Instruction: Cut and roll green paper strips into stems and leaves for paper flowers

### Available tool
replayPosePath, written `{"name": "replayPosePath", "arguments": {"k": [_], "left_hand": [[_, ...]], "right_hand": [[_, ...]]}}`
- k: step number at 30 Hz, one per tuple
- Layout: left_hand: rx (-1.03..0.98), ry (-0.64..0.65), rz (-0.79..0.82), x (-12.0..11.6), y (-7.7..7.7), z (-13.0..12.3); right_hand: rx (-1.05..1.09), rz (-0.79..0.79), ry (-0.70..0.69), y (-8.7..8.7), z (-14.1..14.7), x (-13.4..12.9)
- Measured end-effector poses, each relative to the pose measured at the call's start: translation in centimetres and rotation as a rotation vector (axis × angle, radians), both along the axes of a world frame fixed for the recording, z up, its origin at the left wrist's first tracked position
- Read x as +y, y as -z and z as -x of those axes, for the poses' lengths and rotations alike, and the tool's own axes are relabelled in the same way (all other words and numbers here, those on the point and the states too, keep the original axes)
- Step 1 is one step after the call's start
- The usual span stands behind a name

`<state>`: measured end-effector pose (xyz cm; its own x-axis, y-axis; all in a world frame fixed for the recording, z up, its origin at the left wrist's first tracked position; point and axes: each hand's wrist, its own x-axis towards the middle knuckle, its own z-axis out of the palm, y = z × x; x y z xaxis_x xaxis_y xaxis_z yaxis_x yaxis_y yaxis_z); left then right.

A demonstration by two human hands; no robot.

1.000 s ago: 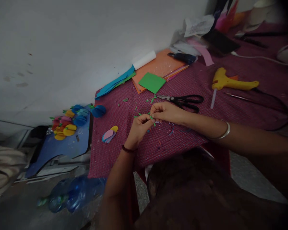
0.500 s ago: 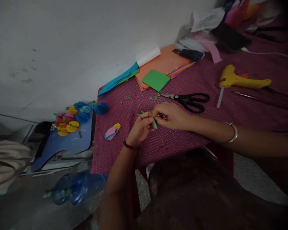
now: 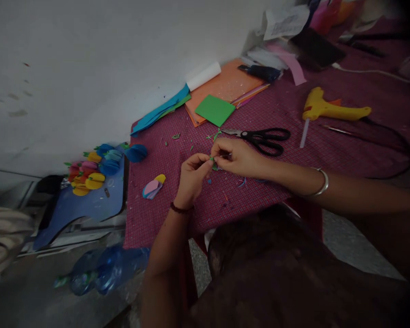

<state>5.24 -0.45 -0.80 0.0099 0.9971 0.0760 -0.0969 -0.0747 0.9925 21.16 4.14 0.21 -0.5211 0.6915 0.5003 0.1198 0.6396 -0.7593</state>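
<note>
Between my fingertips, over the red checked cloth, is a small green paper piece (image 3: pixel 213 165), mostly hidden by the fingers. My left hand (image 3: pixel 193 177) pinches it from the left, thumb and forefinger together. From the right, my right hand (image 3: pixel 235 157) closes on a thin item at the same spot; the fingers cover most of it. Black-handled scissors (image 3: pixel 264 139) lie just beyond my right hand, near green scraps. A green paper square (image 3: pixel 214 110) rests partly on an orange sheet stack (image 3: pixel 230 82).
A yellow glue gun (image 3: pixel 338 109) with its cord is at the right. Small colored paper ovals (image 3: pixel 153 187) lie at the left of the cloth (image 3: pixel 157 223). Colorful paper ornaments (image 3: pixel 97 168) sit on a blue board (image 3: pixel 105 200). Plastic bottles (image 3: pixel 105 273) lie below.
The view has shifted, so the table items sit slightly further left. The green strip that stuck out below my fingers is now mostly hidden, and my fingertips are closer together.
</note>
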Motion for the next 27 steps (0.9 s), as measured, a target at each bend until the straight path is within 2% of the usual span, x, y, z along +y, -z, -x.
{"name": "replayPosePath", "arguments": {"k": [5, 15, 20, 24, 27], "left_hand": [[0.041, -0.022, -0.009, -0.1, -0.1, -0.1], [-0.138, 0.185, 0.288, 0.1, -0.8, 0.6], [-0.192, 0.217, 0.307, 0.2, -0.7, 0.8], [0.001, 0.166, 0.209, 0.4, -0.3, 0.9], [0.269, 0.042, 0.007, 0.4, -0.3, 0.8]], "right_hand": [[-0.057, -0.087, 0.016, 0.2, 0.0, 0.1], [-0.21, -0.454, -0.096, 0.4, -0.9, 0.8], [-0.255, -0.578, -0.086, 0.6, -1.0, 0.8], [-0.207, -0.482, -0.099, 0.3, -1.0, 1.0], [-0.054, -0.241, 0.043, 0.1, -1.1, 1.7]]}}
